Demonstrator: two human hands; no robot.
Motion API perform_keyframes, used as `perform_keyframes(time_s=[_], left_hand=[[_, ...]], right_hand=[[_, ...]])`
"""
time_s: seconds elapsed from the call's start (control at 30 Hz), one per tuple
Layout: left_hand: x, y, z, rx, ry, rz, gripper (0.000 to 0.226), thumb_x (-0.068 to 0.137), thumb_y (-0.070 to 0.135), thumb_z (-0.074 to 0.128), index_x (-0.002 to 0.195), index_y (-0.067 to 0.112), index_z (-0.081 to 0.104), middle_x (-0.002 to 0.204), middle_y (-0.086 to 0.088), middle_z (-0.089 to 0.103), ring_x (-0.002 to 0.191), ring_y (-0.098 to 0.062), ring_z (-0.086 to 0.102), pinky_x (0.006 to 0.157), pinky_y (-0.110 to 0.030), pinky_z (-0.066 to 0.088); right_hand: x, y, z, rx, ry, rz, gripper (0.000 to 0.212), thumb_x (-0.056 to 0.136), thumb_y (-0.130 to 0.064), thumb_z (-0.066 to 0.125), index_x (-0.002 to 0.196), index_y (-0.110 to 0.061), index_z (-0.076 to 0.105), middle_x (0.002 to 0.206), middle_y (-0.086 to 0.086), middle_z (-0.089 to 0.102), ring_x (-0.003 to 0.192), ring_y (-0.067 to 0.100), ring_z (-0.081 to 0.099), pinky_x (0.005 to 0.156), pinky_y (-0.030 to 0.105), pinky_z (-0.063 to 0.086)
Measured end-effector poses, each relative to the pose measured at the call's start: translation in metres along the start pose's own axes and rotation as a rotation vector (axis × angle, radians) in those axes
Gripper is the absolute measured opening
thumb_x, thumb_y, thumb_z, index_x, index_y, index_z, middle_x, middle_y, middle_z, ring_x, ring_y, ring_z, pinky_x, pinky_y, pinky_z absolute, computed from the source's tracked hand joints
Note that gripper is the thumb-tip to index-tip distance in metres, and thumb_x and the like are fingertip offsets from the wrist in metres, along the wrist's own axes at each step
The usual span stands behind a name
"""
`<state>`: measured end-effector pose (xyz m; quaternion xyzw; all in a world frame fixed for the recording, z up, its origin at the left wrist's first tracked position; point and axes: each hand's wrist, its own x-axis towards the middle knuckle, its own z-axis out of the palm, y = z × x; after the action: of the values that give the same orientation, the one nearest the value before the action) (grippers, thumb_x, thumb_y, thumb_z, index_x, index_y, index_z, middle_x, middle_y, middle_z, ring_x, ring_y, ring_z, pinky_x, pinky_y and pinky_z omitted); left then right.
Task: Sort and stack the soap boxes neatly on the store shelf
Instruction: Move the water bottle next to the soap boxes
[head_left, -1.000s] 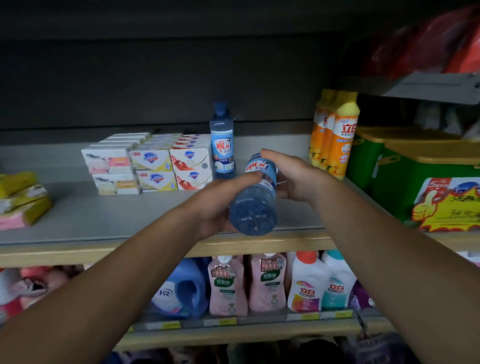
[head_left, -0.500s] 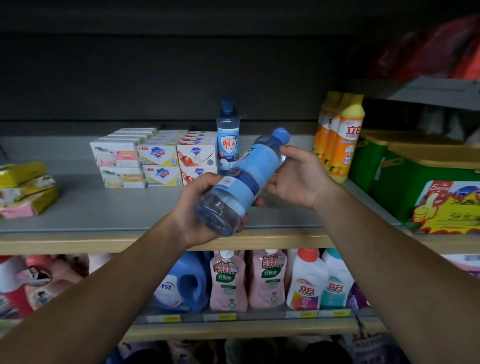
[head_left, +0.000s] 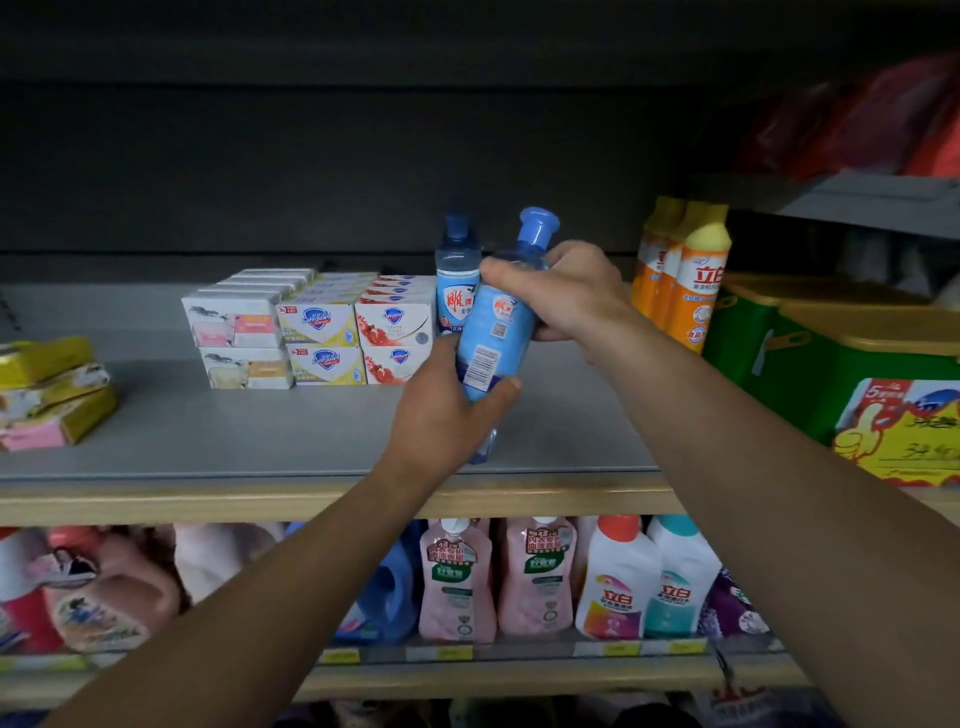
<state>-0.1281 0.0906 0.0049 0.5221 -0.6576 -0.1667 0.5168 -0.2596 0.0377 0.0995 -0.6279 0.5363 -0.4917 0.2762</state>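
Stacked soap boxes (head_left: 317, 332) stand in three neat columns, two high, on the grey shelf (head_left: 249, 431): pink-white on the left, yellow in the middle, red-white on the right. I hold a blue bottle (head_left: 493, 332) nearly upright, its cap tilted to the right, just right of the boxes. My left hand (head_left: 447, 415) grips its lower part and my right hand (head_left: 561, 291) grips its upper part. A second blue bottle (head_left: 456, 280) stands upright behind it, next to the red-white boxes.
Loose yellow and pink soap packs (head_left: 52, 395) lie piled at the shelf's left end. Orange bottles (head_left: 685, 270) and green bins (head_left: 831, 353) fill the right side. Detergent bottles and pouches (head_left: 545, 577) line the shelf below.
The bottle has swung from lying with its base toward me to nearly upright, and both hands have moved it back toward the standing bottle. The camera view shifted slightly.
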Motion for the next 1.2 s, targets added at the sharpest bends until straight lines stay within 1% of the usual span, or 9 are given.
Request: perform_keyframes(time_s=[0.07,0.17,0.27,0.5,0.67,0.87,0.97,1.07,1.2], left_hand=[[0.004,-0.003,0.0,-0.183,-0.023,-0.066,0.03,0.086,0.03,0.071,0.11,0.019,0.057,0.093,0.01,0.068,0.08,0.004,0.065,0.059,-0.011,0.05],[0.003,-0.011,-0.011,-0.901,-0.273,-0.339,0.043,0.082,0.029,0.069,0.118,0.006,0.062,0.108,-0.013,0.07,0.092,-0.026,0.069,0.074,-0.036,0.058],[-0.003,-0.012,-0.016,-1.324,-0.527,-0.495,0.061,0.078,0.041,0.064,0.125,0.003,0.057,0.109,-0.017,0.067,0.084,-0.029,0.066,0.075,-0.039,0.057],[-0.001,-0.015,-0.017,-1.442,-0.617,-0.588,0.068,0.079,0.048,0.058,0.128,0.0,0.056,0.101,-0.019,0.066,0.072,-0.028,0.063,0.067,-0.036,0.055],[0.009,-0.027,-0.015,-1.126,-0.39,-0.482,0.051,0.083,0.043,0.057,0.116,0.006,0.068,0.109,-0.016,0.07,0.088,-0.029,0.068,0.08,-0.042,0.055],[0.014,-0.058,-0.029,-0.318,-0.229,-0.227,0.013,0.095,0.025,0.06,0.101,0.026,0.072,0.103,0.003,0.074,0.098,-0.013,0.068,0.086,-0.037,0.056],[0.018,-0.075,-0.037,0.151,-0.201,-0.155,0.034,0.091,0.031,0.066,0.122,0.017,0.065,0.117,-0.001,0.07,0.105,-0.014,0.065,0.101,-0.037,0.048],[0.019,-0.087,-0.047,0.54,-0.25,-0.097,0.05,0.09,0.041,0.063,0.134,0.017,0.057,0.13,-0.004,0.063,0.115,-0.022,0.06,0.099,-0.031,0.043],[0.014,-0.098,-0.048,0.714,-0.347,-0.051,0.05,0.093,0.051,0.051,0.119,0.01,0.063,0.118,-0.01,0.066,0.113,-0.029,0.059,0.093,-0.034,0.046]], right_hand=[[0.001,-0.003,-0.001,-0.027,-0.019,-0.027,0.044,0.067,-0.06,0.076,0.082,-0.027,0.053,0.088,-0.004,0.068,0.079,0.015,0.071,0.068,0.038,0.062],[0.001,0.001,-0.013,0.234,-0.216,0.039,0.031,0.081,-0.058,0.067,0.085,-0.027,0.06,0.089,-0.003,0.07,0.081,0.018,0.074,0.081,0.041,0.06],[-0.001,0.011,-0.016,0.516,-0.459,0.149,0.027,0.092,-0.047,0.06,0.101,-0.022,0.066,0.099,0.005,0.074,0.085,0.026,0.074,0.081,0.041,0.06],[-0.009,0.018,0.002,0.584,-0.498,0.171,0.025,0.096,-0.031,0.058,0.115,-0.015,0.06,0.101,0.014,0.067,0.084,0.025,0.07,0.078,0.043,0.056],[-0.009,0.014,0.007,0.553,-0.331,0.034,0.013,0.092,-0.016,0.065,0.105,-0.019,0.063,0.094,0.004,0.074,0.081,0.017,0.073,0.074,0.039,0.061],[-0.006,0.021,0.02,0.182,-0.025,-0.197,0.044,0.085,-0.02,0.072,0.124,-0.027,0.054,0.11,-0.011,0.067,0.093,0.003,0.065,0.082,0.031,0.058],[-0.007,0.029,0.032,0.024,0.075,-0.248,0.05,0.081,-0.026,0.076,0.125,-0.032,0.054,0.097,-0.025,0.058,0.086,-0.006,0.058,0.082,0.027,0.055],[-0.004,0.04,0.041,-0.06,0.126,-0.242,0.054,0.083,-0.031,0.074,0.131,-0.031,0.049,0.118,-0.009,0.064,0.108,0.011,0.06,0.091,0.039,0.055],[0.001,0.053,0.043,-0.07,0.075,-0.295,0.062,0.087,-0.032,0.07,0.141,-0.029,0.038,0.13,-0.006,0.061,0.113,0.011,0.06,0.093,0.041,0.054]])
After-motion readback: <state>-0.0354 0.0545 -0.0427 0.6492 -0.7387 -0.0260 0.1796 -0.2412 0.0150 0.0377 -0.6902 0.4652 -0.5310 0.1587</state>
